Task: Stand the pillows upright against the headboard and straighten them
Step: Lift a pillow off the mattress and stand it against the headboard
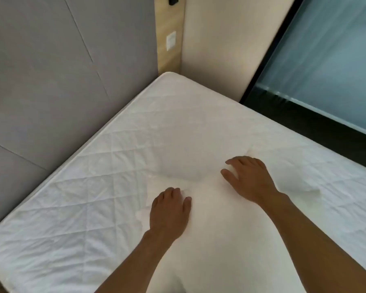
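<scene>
Mattress (76, 208): white, quilted diamond stitch, corner butted against headboard; no label or brand visible.
Headboard (40, 81): grey padded panels, unmarked.
Pillow (209, 218): white, lay flat on mattress, well apart from headboard; no tag readable.
Right hand (249, 178): palm down on pillow's far edge, fingers spread, gripping nothing.
Left hand (169, 210): palm down on pillow, fingers loosely curled, not clenched.
Wall switch (171, 40): white, on wood strip; no lettering legible.

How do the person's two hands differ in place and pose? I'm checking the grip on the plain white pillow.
The left hand lies nearer the person, fingers together; the right hand reaches farther, fingers spread and curled. Both rest palm-down on the plain white pillow, neither closed around it.
</scene>
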